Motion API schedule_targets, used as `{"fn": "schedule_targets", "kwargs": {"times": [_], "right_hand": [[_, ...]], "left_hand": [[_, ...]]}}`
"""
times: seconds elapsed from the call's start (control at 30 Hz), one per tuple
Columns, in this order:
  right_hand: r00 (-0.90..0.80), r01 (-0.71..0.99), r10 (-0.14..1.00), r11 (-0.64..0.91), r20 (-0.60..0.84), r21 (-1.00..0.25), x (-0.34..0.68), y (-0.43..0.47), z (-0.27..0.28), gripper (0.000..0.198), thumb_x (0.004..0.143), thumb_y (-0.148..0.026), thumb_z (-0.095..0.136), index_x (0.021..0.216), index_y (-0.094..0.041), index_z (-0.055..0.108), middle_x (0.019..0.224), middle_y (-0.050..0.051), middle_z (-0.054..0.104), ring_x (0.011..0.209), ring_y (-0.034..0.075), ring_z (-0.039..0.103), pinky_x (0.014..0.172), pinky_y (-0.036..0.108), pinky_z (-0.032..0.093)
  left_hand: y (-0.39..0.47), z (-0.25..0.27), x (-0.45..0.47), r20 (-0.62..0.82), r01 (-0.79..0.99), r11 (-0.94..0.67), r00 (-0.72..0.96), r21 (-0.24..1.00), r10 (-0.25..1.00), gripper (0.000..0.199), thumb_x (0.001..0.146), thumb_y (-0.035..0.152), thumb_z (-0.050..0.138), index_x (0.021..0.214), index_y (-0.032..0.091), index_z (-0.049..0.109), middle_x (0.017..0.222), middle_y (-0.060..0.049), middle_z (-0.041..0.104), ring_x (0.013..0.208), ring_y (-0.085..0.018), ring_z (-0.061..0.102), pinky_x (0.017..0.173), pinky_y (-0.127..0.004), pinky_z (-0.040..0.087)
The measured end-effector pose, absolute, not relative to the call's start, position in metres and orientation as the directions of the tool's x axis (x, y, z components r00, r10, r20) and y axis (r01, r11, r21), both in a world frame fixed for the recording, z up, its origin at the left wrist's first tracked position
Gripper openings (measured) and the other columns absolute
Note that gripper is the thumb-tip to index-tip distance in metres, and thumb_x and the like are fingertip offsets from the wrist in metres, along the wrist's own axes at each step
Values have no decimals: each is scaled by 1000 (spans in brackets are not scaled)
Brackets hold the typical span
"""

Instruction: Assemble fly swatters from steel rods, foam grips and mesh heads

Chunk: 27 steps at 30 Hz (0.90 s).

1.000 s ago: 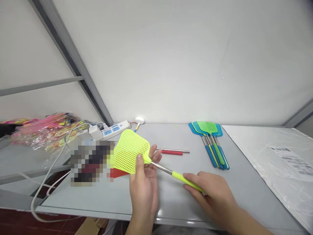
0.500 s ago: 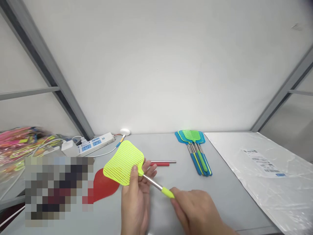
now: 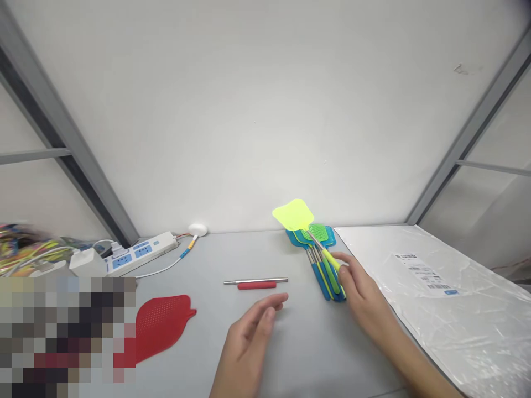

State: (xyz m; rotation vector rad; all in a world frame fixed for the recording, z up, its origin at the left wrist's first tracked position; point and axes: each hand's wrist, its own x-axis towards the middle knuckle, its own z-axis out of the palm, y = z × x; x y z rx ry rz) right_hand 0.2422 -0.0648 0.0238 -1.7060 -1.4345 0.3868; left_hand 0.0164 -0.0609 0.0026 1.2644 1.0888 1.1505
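Observation:
My right hand (image 3: 357, 282) grips the yellow-green handle of a fly swatter (image 3: 294, 214), its head held above a pile of fly swatters (image 3: 326, 271) with blue, green and yellow parts. My left hand (image 3: 253, 337) hovers over the table with nothing in it, fingers stretched forward and the thumb apart. Just beyond its fingertips lie a thin metal rod (image 3: 257, 281) and a red handle (image 3: 257, 286), side by side. Left of that hand a loose red swatter head (image 3: 166, 320) rests flat, partly covered by a blurred-out patch.
A white power strip (image 3: 143, 252) with plugs and cables runs along the back left, near a small white device (image 3: 198, 229). Colourful packaged items (image 3: 29, 249) are at the far left. A white plastic package (image 3: 415, 287) with a label covers the right side.
My left hand has let go of the yellow-green swatter and moved away from it. My right hand has carried the swatter right and back, over the pile.

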Motion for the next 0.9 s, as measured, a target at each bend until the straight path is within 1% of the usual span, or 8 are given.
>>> {"fn": "schedule_targets", "kwargs": {"times": [0.13,0.23,0.3,0.4,0.47,0.53,0.63,0.9], "right_hand": [[308,501,946,-72,100,-863,266,-49,15,31,96,-40,36,122,-24,42,83,-2,61,62,16,56,56,27,42],[301,508,951,-98,70,-856,269,-41,9,30,95,-39,35,121,-24,40,78,-3,60,56,16,53,54,27,40],[324,636,941,-140,98,-759,268,-38,8,30,96,-38,31,120,-23,40,67,-4,57,51,16,52,51,26,36],[354,854,915,-232,194,-465,265,-35,8,28,97,-35,29,117,-20,43,53,-5,52,47,18,52,50,26,27],[327,928,904,-251,277,-276,263,-33,7,26,98,-34,31,115,-19,45,51,-3,52,46,18,52,50,26,22],[280,958,899,-243,335,-150,261,-32,6,24,98,-34,33,111,-20,47,51,-2,54,45,18,52,49,27,18],[236,971,903,-232,360,-55,258,-30,2,20,98,-34,33,102,-21,48,52,-2,55,44,18,53,49,27,15],[167,976,895,-209,414,59,256,-26,-4,18,98,-33,35,91,-22,47,51,-2,54,41,16,47,49,29,12]], "left_hand": [[-61,-5,22,311,281,-343,151,897,938,27,87,36,59,109,29,72,118,-7,68,113,-28,59,97,-41,48],[-59,-10,23,357,365,-418,224,832,907,25,89,32,56,109,28,72,119,-7,67,113,-28,59,94,-40,50],[-58,-12,22,349,388,-416,233,823,908,25,91,31,54,109,29,71,119,-7,67,112,-27,60,93,-40,51],[-59,-12,22,352,395,-419,233,818,907,24,91,30,54,108,29,71,118,-8,67,112,-27,60,93,-40,51],[-59,-10,22,353,391,-422,238,818,905,24,90,30,55,107,29,72,117,-8,68,111,-27,61,92,-40,51],[-59,-9,23,353,383,-425,244,820,903,24,90,29,55,106,29,72,117,-8,68,110,-27,61,92,-40,52],[-59,-8,24,341,352,-408,239,842,909,23,89,30,56,106,29,73,116,-8,68,110,-28,60,93,-42,51],[-58,-12,25,325,362,-407,267,839,907,23,90,31,55,106,29,72,117,-8,67,110,-28,59,93,-42,49]]}}
